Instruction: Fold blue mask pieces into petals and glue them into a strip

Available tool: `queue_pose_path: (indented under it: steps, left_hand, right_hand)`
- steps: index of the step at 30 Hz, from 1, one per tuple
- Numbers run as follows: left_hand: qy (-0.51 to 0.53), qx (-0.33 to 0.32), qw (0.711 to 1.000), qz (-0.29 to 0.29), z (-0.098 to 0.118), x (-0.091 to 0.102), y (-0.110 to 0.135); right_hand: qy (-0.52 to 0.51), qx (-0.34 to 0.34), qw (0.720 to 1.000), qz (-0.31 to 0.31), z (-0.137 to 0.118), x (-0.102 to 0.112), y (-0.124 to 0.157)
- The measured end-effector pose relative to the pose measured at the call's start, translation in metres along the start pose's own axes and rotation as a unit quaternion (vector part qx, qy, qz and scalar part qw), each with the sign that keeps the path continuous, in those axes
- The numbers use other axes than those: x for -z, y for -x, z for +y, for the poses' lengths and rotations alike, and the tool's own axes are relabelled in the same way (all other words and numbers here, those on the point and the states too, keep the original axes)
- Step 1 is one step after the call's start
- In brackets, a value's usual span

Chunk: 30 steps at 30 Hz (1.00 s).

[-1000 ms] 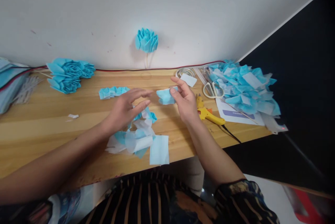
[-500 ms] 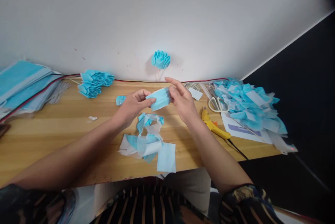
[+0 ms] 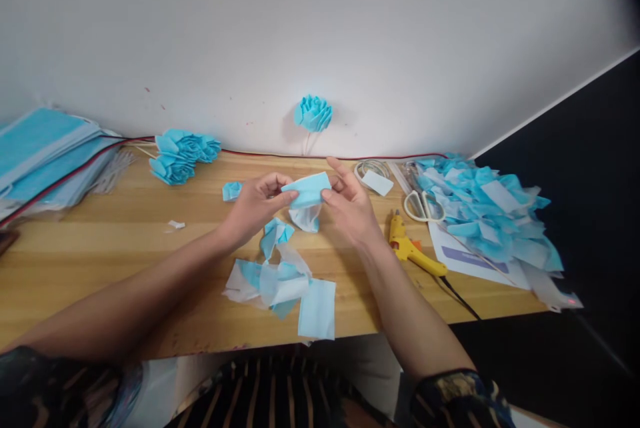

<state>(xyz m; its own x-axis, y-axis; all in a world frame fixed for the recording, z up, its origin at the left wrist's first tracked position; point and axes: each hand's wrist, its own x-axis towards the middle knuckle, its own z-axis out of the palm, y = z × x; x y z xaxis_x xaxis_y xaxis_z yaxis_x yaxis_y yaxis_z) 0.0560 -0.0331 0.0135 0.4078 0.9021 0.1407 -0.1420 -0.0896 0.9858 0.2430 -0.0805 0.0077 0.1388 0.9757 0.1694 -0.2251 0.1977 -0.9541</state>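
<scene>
Both hands hold one small blue piece of mask fabric [image 3: 307,191] above the wooden table [image 3: 100,248]. My left hand [image 3: 255,205] pinches its left end, and my right hand [image 3: 350,205] pinches its right end. A white layer hangs loose under the blue one. Just below the hands lies a heap of blue and white fabric scraps [image 3: 283,281], near the table's front edge.
A yellow glue gun [image 3: 413,248] and white scissors [image 3: 423,205] lie right of my right hand. A big pile of cut pieces [image 3: 487,211] fills the right end. Blue fabric flowers [image 3: 180,155] and stacked masks [image 3: 45,155] lie at the left; one flower on a stick [image 3: 313,113] leans against the wall.
My left hand came up from over the scrap heap and took the left end of the piece that my right hand held. A white layer now hangs below it.
</scene>
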Motion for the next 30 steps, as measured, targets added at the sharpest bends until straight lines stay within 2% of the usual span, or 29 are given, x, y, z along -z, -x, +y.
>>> queue_pose_path:
  steps: [4, 7, 10, 13, 15, 18, 20, 24, 26, 30]
  left_hand:
    - [-0.015, -0.021, 0.997, 0.066, 0.004, 0.000, 0.002]
    - [-0.027, -0.016, 0.996, 0.078, 0.011, -0.002, 0.006]
    - [-0.006, 0.017, 0.999, 0.033, 0.016, -0.007, 0.013]
    - [0.092, 0.070, 0.992, -0.049, 0.016, -0.012, 0.017]
    - [0.169, 0.111, 0.976, -0.076, 0.014, -0.013, 0.018]
    - [0.240, 0.159, 0.957, -0.047, 0.011, -0.012, 0.015]
    - [0.255, 0.175, 0.951, -0.013, 0.010, -0.009, 0.012]
    - [0.214, 0.184, 0.959, 0.014, 0.008, -0.006, 0.008]
    - [0.175, 0.166, 0.970, 0.012, 0.007, -0.006, 0.008]
    - [0.104, 0.128, 0.986, 0.006, 0.009, -0.007, 0.010]
  right_hand:
    - [0.114, 0.106, 0.986, 0.059, -0.002, -0.001, 0.003]
    - [0.186, 0.180, 0.962, 0.082, -0.002, -0.002, 0.007]
    - [0.256, 0.256, 0.929, 0.083, 0.000, -0.003, 0.013]
    - [0.333, 0.300, 0.893, 0.022, 0.001, -0.006, 0.019]
    - [0.351, 0.299, 0.886, -0.045, 0.001, -0.010, 0.022]
    - [0.293, 0.276, 0.909, -0.104, 0.000, -0.013, 0.026]
    - [0.268, 0.270, 0.920, -0.094, -0.001, -0.013, 0.026]
    - [0.289, 0.282, 0.915, 0.007, -0.002, -0.005, 0.020]
    - [0.288, 0.245, 0.925, 0.029, -0.002, -0.001, 0.016]
    - [0.238, 0.113, 0.965, -0.008, 0.001, 0.002, 0.010]
